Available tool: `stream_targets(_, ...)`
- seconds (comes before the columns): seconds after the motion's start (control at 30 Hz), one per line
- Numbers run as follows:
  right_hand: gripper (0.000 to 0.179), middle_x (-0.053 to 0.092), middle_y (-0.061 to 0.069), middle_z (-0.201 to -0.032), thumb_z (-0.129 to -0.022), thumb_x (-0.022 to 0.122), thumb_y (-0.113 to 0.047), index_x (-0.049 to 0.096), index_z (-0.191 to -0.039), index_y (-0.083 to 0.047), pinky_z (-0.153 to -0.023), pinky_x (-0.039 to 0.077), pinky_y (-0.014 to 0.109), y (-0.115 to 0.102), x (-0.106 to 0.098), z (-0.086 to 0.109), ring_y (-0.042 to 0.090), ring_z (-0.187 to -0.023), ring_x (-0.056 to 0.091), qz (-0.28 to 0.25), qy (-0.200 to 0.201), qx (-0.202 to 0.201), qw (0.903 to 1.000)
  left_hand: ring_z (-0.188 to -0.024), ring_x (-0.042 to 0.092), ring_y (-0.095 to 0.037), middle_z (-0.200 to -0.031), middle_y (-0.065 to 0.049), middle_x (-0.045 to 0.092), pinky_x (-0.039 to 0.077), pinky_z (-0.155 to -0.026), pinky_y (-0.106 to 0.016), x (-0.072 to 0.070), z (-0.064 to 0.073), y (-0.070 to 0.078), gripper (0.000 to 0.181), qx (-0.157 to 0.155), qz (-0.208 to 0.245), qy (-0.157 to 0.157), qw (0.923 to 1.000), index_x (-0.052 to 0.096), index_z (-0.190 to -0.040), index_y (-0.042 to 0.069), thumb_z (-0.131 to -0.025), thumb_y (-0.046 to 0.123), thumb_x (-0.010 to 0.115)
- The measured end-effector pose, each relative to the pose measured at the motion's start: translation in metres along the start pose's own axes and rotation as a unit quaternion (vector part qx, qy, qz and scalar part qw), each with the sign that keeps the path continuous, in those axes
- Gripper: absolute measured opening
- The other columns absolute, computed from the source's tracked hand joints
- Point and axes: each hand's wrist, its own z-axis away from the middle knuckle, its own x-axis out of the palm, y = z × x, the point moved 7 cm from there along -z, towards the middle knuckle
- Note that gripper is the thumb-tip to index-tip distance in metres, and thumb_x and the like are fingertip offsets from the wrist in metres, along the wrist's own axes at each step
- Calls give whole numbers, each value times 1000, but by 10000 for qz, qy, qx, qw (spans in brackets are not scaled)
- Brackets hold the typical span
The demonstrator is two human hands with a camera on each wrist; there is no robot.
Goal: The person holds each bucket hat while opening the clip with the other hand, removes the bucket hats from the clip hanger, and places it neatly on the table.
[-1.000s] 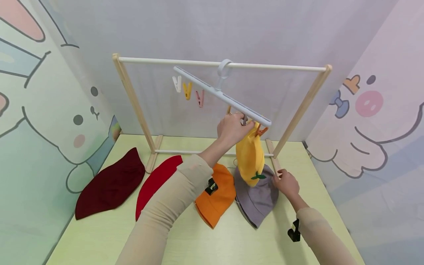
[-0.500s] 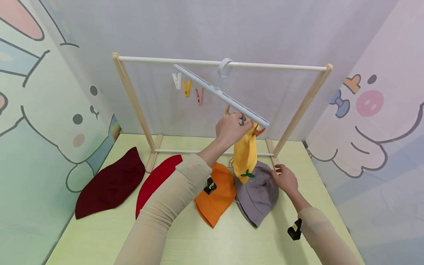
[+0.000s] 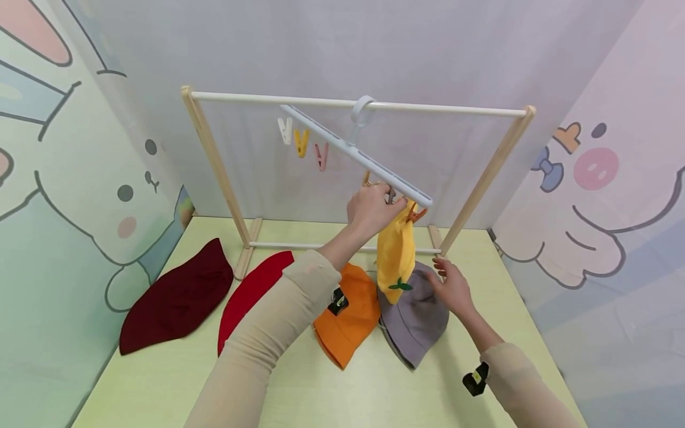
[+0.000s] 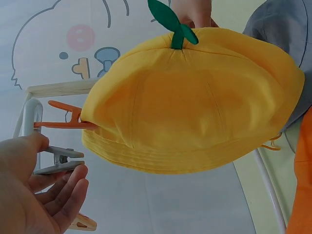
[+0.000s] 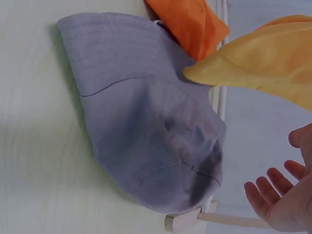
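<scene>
My left hand [image 3: 374,208] pinches a grey clothespin [image 4: 61,161] below the pale blue hanger [image 3: 355,153]. Beside that hand, a yellow hat [image 4: 190,102] with a green sprout [image 4: 178,36] hangs by its brim from an orange clothespin [image 4: 68,117] at the hanger's near end. A tan clothespin [image 4: 84,223] is just past my fingers. My right hand [image 3: 452,288] holds nothing; its fingers are spread and relaxed, to the right of the yellow hat and apart from it. Below lies a grey bucket hat [image 5: 141,107] on the table.
The hanger hooks over the white bar [image 3: 257,98] of a wooden rack [image 3: 487,184]. White [image 3: 285,131], yellow [image 3: 301,143] and pink clothespins [image 3: 321,157] hang at its far end. Orange [image 3: 348,321], red [image 3: 251,291] and maroon hats [image 3: 179,297] lie on the table [image 3: 332,404].
The yellow hat and the hanger's near end have swung slightly left. My right hand has risen a little, its fingers opening out. My left hand stays at the grey clothespin.
</scene>
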Motion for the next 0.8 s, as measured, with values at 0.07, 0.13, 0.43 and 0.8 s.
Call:
stream_targets(0.07, 45, 56, 25, -119, -88, 59, -15, 47, -127, 3, -85, 45, 51, -8, -2, 1, 42, -103, 56, -151, 115, -152, 9997, -49, 47, -13, -58, 4, 53, 30, -42, -23, 0, 0, 0, 30, -7, -42, -4, 10000, 59, -80, 22, -85, 51, 54)
stream_targets(0.13, 45, 56, 24, -118, -88, 60, -14, 47, -127, 3, -82, 47, 51, -15, -4, 2, 42, -103, 57, -293, 200, -270, 9990, -49, 48, -13, -59, 4, 53, 30, -42, -23, 0, -1, 0, 30, 10, -68, 8, 10000, 58, -79, 22, -85, 51, 53)
stream_targets(0.43, 45, 55, 20, -121, -88, 60, -14, 46, -130, -2, -75, 51, 47, -41, -15, 11, 38, -105, 57, -692, 355, -488, 9958, -49, 47, -13, -59, 3, 52, 30, -43, -23, 0, 0, 1, 30, 61, -63, 69, 9999, 57, -78, 21, -85, 50, 53)
stream_targets(0.8, 47, 55, 14, -123, -88, 61, -17, 46, -132, -8, -75, 52, 45, -67, -21, 21, 32, -104, 60, -969, 371, -680, 9923, -50, 48, -13, -61, 3, 52, 31, -44, -23, -1, -1, 1, 31, 66, -91, 71, 9999, 57, -77, 21, -85, 51, 53)
